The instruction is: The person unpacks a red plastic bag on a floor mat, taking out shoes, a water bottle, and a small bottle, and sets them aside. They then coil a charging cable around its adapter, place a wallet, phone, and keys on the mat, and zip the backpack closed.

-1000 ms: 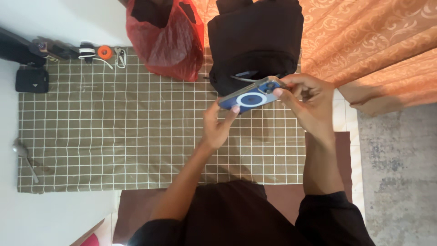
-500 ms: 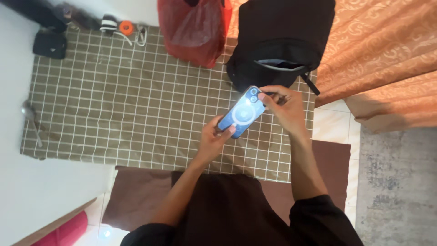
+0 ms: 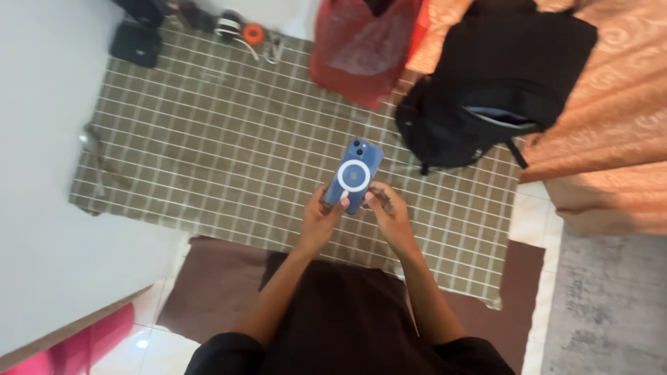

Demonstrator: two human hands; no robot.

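Observation:
A blue phone (image 3: 356,172) with a white ring on its back is held over the olive checked cloth (image 3: 229,146), back side up, camera end pointing away from me. My left hand (image 3: 325,214) grips its lower left edge. My right hand (image 3: 386,210) holds its lower right corner. Both hands meet at the phone's near end, a little above the cloth.
A black backpack (image 3: 486,97) lies open at the far right, against an orange patterned curtain (image 3: 611,139). A red plastic bag (image 3: 361,48) sits behind the phone. A black pouch (image 3: 135,43), coiled cables with an orange part (image 3: 243,31) and a metal tool (image 3: 94,156) lie at the left.
The phone has come away from the backpack toward me and the cloth's middle, turning to point straight away. My right hand has moved from its far end to its near corner.

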